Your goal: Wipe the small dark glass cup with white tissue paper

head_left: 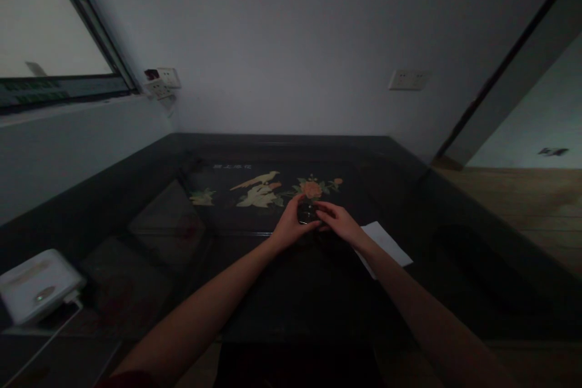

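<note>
Between my two hands, over the middle of the dark tabletop [282, 291], is a small dark, glassy object [306, 213] with shiny edges. Its exact kind is too dim to make out. My left hand [291, 221] curves around its left side, with the thumb along the near edge. From the right, my right hand [339, 221] has its curled fingers at the object's other side. The fingers hide part of it. A white sheet of paper [386, 245] lies partly beneath my right forearm.
Behind my hands, a panel decorated with a bird [261, 180] and flowers [311, 188] spans the table. A white box-shaped device [40, 285] with a cable stands at the left edge. A long dark object [486, 267] lies at the right. The wall [291, 42] borders the far side.
</note>
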{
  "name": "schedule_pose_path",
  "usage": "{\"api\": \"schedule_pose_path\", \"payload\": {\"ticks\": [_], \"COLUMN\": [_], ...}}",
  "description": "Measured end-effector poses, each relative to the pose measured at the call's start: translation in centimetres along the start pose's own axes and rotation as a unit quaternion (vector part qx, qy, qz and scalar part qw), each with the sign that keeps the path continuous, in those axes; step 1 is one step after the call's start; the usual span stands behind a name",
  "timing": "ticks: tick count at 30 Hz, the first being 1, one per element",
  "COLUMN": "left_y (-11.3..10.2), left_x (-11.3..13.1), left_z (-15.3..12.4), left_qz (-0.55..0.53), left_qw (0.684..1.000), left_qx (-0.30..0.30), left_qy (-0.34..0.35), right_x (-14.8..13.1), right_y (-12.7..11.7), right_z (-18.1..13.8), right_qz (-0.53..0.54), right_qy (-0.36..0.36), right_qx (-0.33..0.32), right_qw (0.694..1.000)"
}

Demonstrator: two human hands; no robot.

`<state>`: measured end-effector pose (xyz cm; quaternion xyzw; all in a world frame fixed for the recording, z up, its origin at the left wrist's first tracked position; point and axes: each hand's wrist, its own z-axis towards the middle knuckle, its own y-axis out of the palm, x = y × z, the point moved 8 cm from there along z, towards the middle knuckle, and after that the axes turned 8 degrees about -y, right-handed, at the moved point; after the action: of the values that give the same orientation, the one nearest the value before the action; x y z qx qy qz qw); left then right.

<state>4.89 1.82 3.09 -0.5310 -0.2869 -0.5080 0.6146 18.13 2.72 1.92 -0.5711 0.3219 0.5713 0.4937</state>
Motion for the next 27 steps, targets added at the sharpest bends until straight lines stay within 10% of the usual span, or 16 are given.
{"api": "schedule_pose_path", "payload": {"ticks": [8, 16, 27], "left_y": [0.0, -2.7, -11.8], "left_x": [1.0, -0.3, -5.0], "left_z": [-0.5, 0.5, 1.2], "left_qz": [0.080, 0.141, 0.220], "left_qw": [0.996, 0.989, 0.959], "left_qx": [-0.014, 0.043, 0.162], "left_qy": [0.048, -0.008, -0.071], "right_x": [-1.8, -5.2, 1.2], "right_y": [0.1, -4.0, -9.2], "right_z": [-0.1, -1.8, -8.6], "right_qz": [-0.110, -0.373, -0.481], "right_qy": [-0.075, -0.124, -0.041], "right_qx": [-0.023, 0.012, -0.020], "right_qw": [0.991, 0.919, 0.876]}}
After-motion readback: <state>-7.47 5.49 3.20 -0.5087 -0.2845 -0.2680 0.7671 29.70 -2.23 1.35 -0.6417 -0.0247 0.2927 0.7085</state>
